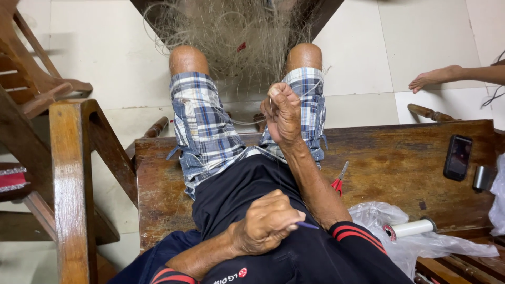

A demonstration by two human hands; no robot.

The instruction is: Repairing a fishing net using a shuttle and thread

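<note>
left hand (pixel 265 223) – pinches needle (pixel 307 225) | right hand (pixel 282 113) – grips net (pixel 236 37)

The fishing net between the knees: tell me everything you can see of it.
The fishing net is a fine, pale, see-through mesh of thin line, bunched and tangled, with a small red speck in it. It hangs over the pale tiled floor between the person's bare knees. Loose strands run back to the right hand, raised above the plaid shorts, which pinches them. The left hand, at the lap, holds a thin blue tool.
</note>
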